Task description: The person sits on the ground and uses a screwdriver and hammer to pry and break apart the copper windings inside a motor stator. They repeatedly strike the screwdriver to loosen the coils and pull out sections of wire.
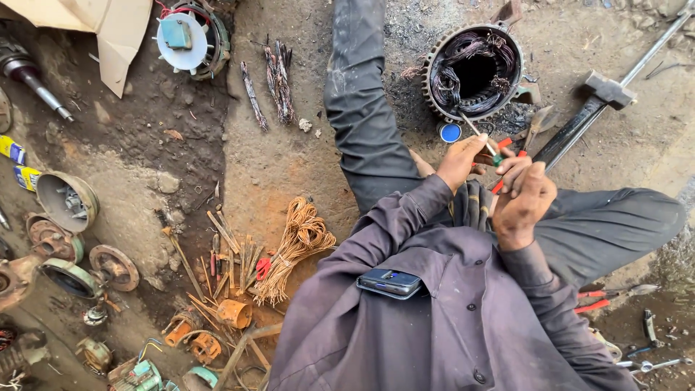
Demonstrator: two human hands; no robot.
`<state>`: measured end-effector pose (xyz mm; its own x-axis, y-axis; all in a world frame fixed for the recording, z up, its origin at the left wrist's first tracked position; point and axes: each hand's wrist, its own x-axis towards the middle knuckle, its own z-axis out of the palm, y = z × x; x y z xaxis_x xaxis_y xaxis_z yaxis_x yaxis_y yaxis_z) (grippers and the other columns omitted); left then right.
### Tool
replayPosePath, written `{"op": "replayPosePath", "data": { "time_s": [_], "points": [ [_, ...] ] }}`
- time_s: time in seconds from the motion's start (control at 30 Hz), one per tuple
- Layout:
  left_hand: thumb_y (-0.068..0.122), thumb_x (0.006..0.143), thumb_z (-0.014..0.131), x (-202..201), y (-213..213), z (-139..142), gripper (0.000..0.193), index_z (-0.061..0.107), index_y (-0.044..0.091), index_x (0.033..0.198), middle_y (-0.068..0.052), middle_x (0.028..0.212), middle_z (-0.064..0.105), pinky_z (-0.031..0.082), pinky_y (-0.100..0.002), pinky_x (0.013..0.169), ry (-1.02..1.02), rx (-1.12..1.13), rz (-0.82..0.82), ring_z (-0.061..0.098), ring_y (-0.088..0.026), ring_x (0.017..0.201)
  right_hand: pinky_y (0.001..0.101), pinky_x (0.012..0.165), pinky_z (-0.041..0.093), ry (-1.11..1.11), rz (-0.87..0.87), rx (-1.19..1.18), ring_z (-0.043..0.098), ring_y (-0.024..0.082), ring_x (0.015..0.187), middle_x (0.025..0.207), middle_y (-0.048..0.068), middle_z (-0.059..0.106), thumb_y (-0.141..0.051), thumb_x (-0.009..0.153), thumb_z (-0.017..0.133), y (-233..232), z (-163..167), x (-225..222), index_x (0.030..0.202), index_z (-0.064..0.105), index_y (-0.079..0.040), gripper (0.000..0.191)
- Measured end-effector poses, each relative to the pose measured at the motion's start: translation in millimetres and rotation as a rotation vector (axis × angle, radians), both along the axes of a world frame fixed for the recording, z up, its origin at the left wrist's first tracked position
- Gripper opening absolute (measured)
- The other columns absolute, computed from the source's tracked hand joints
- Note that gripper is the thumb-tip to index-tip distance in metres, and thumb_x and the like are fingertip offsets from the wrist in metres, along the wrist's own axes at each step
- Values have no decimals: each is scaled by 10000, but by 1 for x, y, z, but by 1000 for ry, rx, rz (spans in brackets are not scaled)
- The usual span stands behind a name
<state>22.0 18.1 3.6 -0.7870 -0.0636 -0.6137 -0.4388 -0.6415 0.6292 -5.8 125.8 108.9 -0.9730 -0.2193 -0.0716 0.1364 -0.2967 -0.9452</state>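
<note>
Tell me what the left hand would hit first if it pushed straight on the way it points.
Likely the blue cap, then the motor stator beyond; the left hand points up-frame toward them, though depth is unclear.

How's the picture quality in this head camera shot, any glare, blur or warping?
Head view: soft, even daylight with no hard shadows; faint sheen on the phone in the shirt pocket; wide-angle warping bends the hammer and the edges; the left hand and right hand are sharp, as are the stator and the copper wire bundle.

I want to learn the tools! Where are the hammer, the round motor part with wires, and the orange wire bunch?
hammer (607,91), head view, on its metal head.
motor part (434,61), head view, on its toothed rim.
wire bunch (300,239), head view, on its looped middle.
</note>
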Motion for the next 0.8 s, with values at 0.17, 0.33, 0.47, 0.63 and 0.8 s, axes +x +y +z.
{"op": "replayPosePath", "data": {
  "time_s": [0.17, 0.33, 0.47, 0.63, 0.8],
  "points": [
    [407, 1110, 464, 6, 1, -1, 392, 651, 74, 1019, -5, 897, 677, 498, -247, 608, -47, -99, 4, 633, -82, 802, 496, 1261, 441, -4, -17, 111, 610, 206, 967, 821, 52, 541, -318, 1194, 469, -2, 7, 24, 811, 524, -31, 482],
    [408, 1095, 428, 13, -4, -1, 442, 662, 62, 952, -4, 864, 672, 497, -237, 593, -37, -249, -68, 596, -77, 744, 355, 1055, 467, 38, 161, 464, 594, 224, 1142, 1237, 143, 617, -149, 1166, 523, 3, 20, 31, 1327, 521, 14, 229],
    [392, 1099, 429, 16, -9, -2, 433, 631, 55, 916, -4, 820, 632, 489, -259, 608, -42, -263, -81, 573, -91, 711, 301, 564, 503, -674, 479, 326, 616, 184, 606, 887, 75, 647, -143, 982, 520, 4, 28, 26, 1528, 322, -140, 580],
    [356, 1104, 416, 23, -5, 0, 444, 625, 43, 868, -14, 774, 606, 471, -288, 646, -41, -308, -121, 545, -114, 688, 252, 543, 467, -759, 457, 310, 539, 108, 609, 814, 31, 549, -184, 1023, 551, 7, 38, 26, 1564, 354, -109, 580],
    [341, 1100, 431, 13, 15, 3, 432, 638, 32, 880, -15, 790, 623, 472, -277, 697, 20, -159, -71, 557, -112, 722, 240, 517, 443, -754, 414, 378, 521, 86, 601, 786, 10, 532, -226, 1021, 559, 18, 45, 23, 1566, 357, -113, 593]
  ]
}}
